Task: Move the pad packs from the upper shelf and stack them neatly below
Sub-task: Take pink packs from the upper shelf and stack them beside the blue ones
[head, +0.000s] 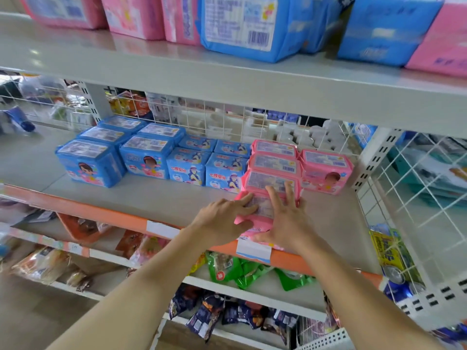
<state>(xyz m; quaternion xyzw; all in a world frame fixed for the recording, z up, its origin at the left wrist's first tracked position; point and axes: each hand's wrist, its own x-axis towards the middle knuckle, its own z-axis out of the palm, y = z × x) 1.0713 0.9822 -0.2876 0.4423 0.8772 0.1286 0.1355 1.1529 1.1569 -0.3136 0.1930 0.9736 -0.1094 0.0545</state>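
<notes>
A pink pad pack (261,209) stands at the front of a row of pink packs (274,161) on the lower shelf (161,198). My left hand (222,221) grips its left side. My right hand (285,218) lies flat on its top and right side, fingers spread. One more pink pack (326,170) stands to the right of the row. Blue packs (149,155) fill the shelf's left part. On the upper shelf (227,79) stand pink packs (134,16) and blue packs (255,26).
A white wire grid (227,122) backs the lower shelf and a wire side panel (417,198) closes its right end. The orange shelf edge (106,213) carries price labels. Snack bags (242,271) fill the shelves beneath.
</notes>
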